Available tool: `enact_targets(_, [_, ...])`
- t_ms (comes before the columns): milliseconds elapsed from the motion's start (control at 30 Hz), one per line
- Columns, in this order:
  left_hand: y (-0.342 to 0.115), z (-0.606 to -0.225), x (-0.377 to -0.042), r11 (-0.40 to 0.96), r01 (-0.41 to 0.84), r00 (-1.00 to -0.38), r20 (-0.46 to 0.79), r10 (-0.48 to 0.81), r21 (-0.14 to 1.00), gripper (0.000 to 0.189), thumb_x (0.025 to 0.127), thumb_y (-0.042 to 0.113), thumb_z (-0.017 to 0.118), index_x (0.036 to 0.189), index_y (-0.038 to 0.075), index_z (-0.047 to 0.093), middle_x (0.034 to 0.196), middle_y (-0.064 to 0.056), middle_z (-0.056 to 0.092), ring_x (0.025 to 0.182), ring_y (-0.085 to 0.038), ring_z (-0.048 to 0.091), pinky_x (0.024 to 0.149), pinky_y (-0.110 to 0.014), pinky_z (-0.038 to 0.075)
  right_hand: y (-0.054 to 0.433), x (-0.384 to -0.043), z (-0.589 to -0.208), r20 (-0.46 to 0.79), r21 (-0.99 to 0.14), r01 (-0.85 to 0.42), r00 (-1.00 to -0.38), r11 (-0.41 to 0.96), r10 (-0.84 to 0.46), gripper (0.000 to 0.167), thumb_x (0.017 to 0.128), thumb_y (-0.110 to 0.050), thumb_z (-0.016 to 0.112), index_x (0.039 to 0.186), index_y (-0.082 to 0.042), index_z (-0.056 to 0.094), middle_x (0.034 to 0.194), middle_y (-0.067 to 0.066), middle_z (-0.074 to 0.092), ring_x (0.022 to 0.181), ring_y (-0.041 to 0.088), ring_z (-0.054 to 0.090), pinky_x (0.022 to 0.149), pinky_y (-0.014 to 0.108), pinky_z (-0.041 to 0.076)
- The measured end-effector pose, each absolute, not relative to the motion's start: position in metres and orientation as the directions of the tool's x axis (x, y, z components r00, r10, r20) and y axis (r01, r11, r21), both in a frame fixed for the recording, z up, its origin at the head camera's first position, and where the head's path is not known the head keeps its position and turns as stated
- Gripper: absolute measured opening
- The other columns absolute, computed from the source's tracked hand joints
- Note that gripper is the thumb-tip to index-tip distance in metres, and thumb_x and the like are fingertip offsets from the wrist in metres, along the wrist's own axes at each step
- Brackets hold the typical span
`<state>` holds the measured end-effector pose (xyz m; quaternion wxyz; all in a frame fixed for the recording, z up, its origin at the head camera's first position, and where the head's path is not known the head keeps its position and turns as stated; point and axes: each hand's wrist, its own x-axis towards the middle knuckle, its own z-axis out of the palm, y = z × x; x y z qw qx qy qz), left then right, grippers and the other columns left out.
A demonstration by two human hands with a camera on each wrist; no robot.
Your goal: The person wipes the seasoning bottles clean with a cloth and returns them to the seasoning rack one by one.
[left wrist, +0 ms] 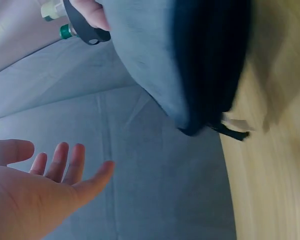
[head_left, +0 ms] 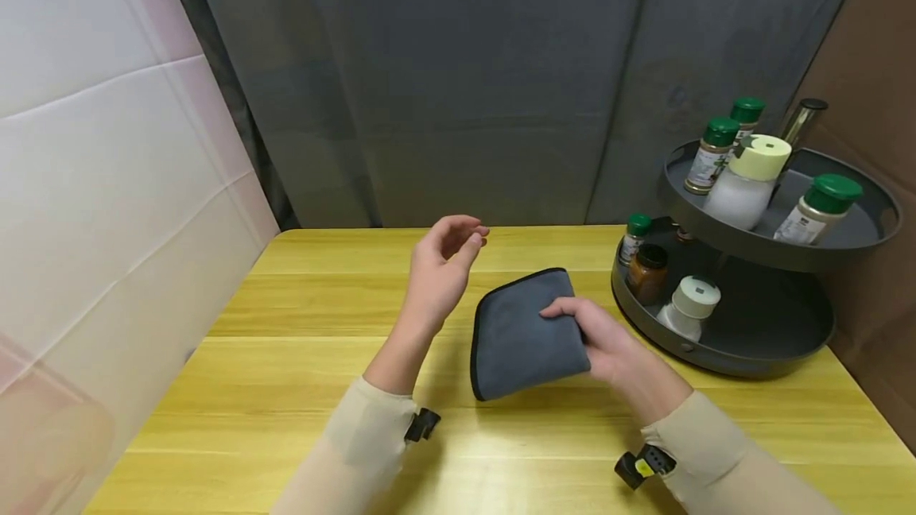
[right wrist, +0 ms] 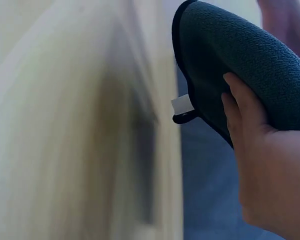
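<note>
A folded grey cloth (head_left: 525, 336) with black edging is held above the table by my right hand (head_left: 604, 340). The thumb lies on its upper face, and in the right wrist view the fingers (right wrist: 247, 102) curl under it. A small white tag (right wrist: 182, 105) and a black loop stick out from the cloth's edge. To the left of the cloth, my left hand (head_left: 444, 269) hovers with nothing in it. Its fingers are loosely bent and apart from the cloth, as the left wrist view also shows.
A dark two-tier round rack (head_left: 723, 356) stands at the right. Its upper tray (head_left: 887, 213) carries green-capped jars (head_left: 809, 213) and a yellow-topped white bottle (head_left: 744, 181). Below are a black-capped brown jar (head_left: 647, 276) and a white-capped jar (head_left: 690, 308). A grey curtain (head_left: 444, 86) hangs behind the wooden table (head_left: 286, 388).
</note>
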<state>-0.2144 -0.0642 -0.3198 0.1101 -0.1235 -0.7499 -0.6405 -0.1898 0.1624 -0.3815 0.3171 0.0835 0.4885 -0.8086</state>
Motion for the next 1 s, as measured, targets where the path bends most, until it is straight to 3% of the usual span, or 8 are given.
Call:
enact_targets(433, [-0.062, -0.326, -0.215, 0.127, 0.297, -0.955, 0.295, 0.029, 0.947, 0.02, 0.107, 0.011, 0.061, 0.126, 0.005, 0.067, 0.123, -0.017, 0.074, 0.115, -0.031, 0.071, 0.103, -0.039, 0.056, 0.17, -0.187, -0.402, -0.582, -0.764, 0.631, -0.764, -0.135, -0.278, 0.068, 0.103, -0.024, 0.052, 0.16, -0.001, 0.024, 0.128, 0.012, 0.061, 0.1, 0.019, 0.07, 0.086, 0.031, 0.061])
enact_targets(667, [-0.06, -0.326, -0.216, 0.151, 0.289, -0.957, 0.286, 0.04, 0.945, 0.021, 0.107, 0.012, 0.062, 0.127, 0.005, 0.067, 0.123, -0.015, 0.075, 0.116, -0.03, 0.071, 0.098, -0.032, 0.055, 0.194, -0.17, -0.393, -0.524, -0.848, 0.529, -0.827, 0.037, -0.203, 0.078, 0.105, -0.024, 0.045, 0.167, 0.005, 0.006, 0.165, 0.026, 0.029, 0.135, 0.03, 0.048, 0.108, 0.04, 0.047])
enact_targets(767, [-0.062, -0.327, -0.217, 0.163, 0.286, -0.958, 0.284, 0.037, 0.944, 0.021, 0.107, 0.012, 0.063, 0.127, 0.005, 0.067, 0.123, -0.015, 0.075, 0.116, -0.029, 0.071, 0.095, -0.031, 0.054, 0.199, -0.164, -0.386, -0.485, -0.874, 0.476, -0.862, 0.094, -0.148, 0.066, 0.105, -0.021, 0.046, 0.158, 0.012, 0.025, 0.157, 0.033, 0.036, 0.141, 0.039, 0.044, 0.116, 0.049, 0.043])
enact_targets(833, [-0.063, -0.328, -0.217, 0.172, 0.286, -0.958, 0.284, 0.039, 0.942, 0.022, 0.107, 0.012, 0.063, 0.127, 0.005, 0.067, 0.124, -0.016, 0.075, 0.117, -0.028, 0.071, 0.094, -0.031, 0.054, 0.2, -0.161, -0.383, -0.459, -0.886, 0.444, -0.881, 0.135, -0.113, 0.058, 0.104, -0.019, 0.047, 0.151, 0.012, 0.034, 0.117, 0.028, 0.053, 0.116, 0.039, 0.052, 0.106, 0.049, 0.045])
enact_targets(867, [-0.063, -0.328, -0.217, 0.177, 0.286, -0.958, 0.284, 0.04, 0.942, 0.022, 0.107, 0.012, 0.063, 0.128, 0.005, 0.067, 0.124, -0.016, 0.075, 0.117, -0.028, 0.071, 0.094, -0.031, 0.055, 0.201, -0.159, -0.381, -0.449, -0.887, 0.43, -0.888, 0.168, -0.101, 0.057, 0.104, -0.019, 0.047, 0.151, 0.011, 0.035, 0.117, 0.029, 0.054, 0.119, 0.043, 0.054, 0.108, 0.051, 0.046])
enact_targets(900, [-0.064, -0.329, -0.217, 0.185, 0.286, -0.958, 0.284, 0.04, 0.94, 0.023, 0.107, 0.012, 0.063, 0.128, 0.005, 0.067, 0.124, -0.015, 0.075, 0.117, -0.027, 0.071, 0.094, -0.032, 0.055, 0.202, -0.158, -0.379, -0.434, -0.888, 0.408, -0.896, 0.215, -0.091, 0.06, 0.105, -0.021, 0.047, 0.154, 0.01, 0.034, 0.119, 0.03, 0.056, 0.104, 0.043, 0.055, 0.107, 0.052, 0.046])
enact_targets(933, [-0.065, -0.33, -0.217, 0.197, 0.288, -0.957, 0.286, 0.041, 0.937, 0.023, 0.107, 0.013, 0.064, 0.128, 0.005, 0.068, 0.124, -0.015, 0.075, 0.117, -0.027, 0.07, 0.096, -0.034, 0.055, 0.202, -0.157, -0.376, -0.416, -0.888, 0.382, -0.904, 0.257, -0.095, 0.071, 0.106, -0.022, 0.047, 0.165, 0.007, 0.017, 0.143, 0.035, 0.049, 0.125, 0.049, 0.055, 0.117, 0.058, 0.041])
enact_targets(1000, [-0.066, -0.331, -0.217, 0.226, 0.293, -0.956, 0.292, 0.039, 0.929, 0.024, 0.107, 0.015, 0.063, 0.128, 0.006, 0.068, 0.124, -0.013, 0.075, 0.118, -0.027, 0.07, 0.098, -0.039, 0.055, 0.203, -0.158, -0.372, -0.369, -0.867, 0.318, -0.927, 0.385, -0.065, 0.075, 0.108, -0.028, 0.047, 0.168, 0.001, 0.014, 0.147, 0.033, 0.048, 0.123, 0.05, 0.054, 0.115, 0.06, 0.04])
